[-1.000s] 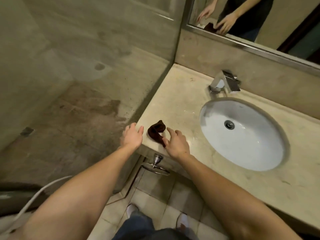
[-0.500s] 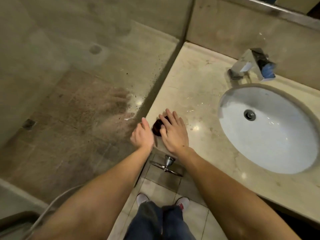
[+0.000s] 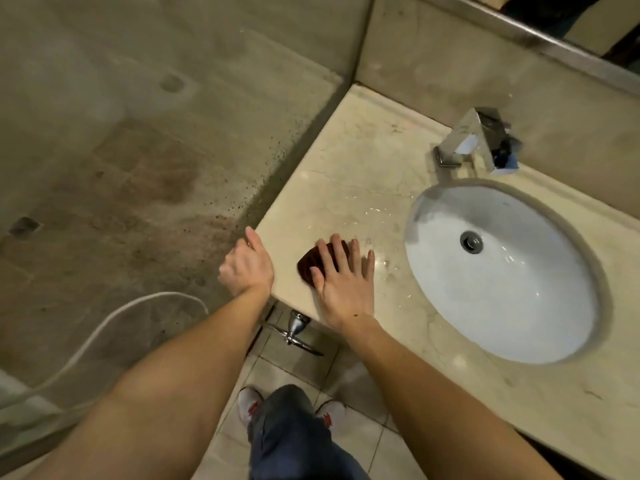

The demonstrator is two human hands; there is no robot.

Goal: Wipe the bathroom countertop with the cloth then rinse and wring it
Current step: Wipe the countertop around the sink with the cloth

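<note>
Cloth (image 3: 309, 268), dark maroon, bunched, long axis unclear, your right grip (image 3: 341, 289) pressing flat-fingered on it, left grip (image 3: 247, 266) at table (image 3: 346, 168) edge, curl unclear.

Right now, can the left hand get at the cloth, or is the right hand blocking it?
Probably yes, in part. The right hand lies flat over much of the cloth, but its left edge shows bare, toward the left hand at the countertop edge, with nothing between them.
</note>
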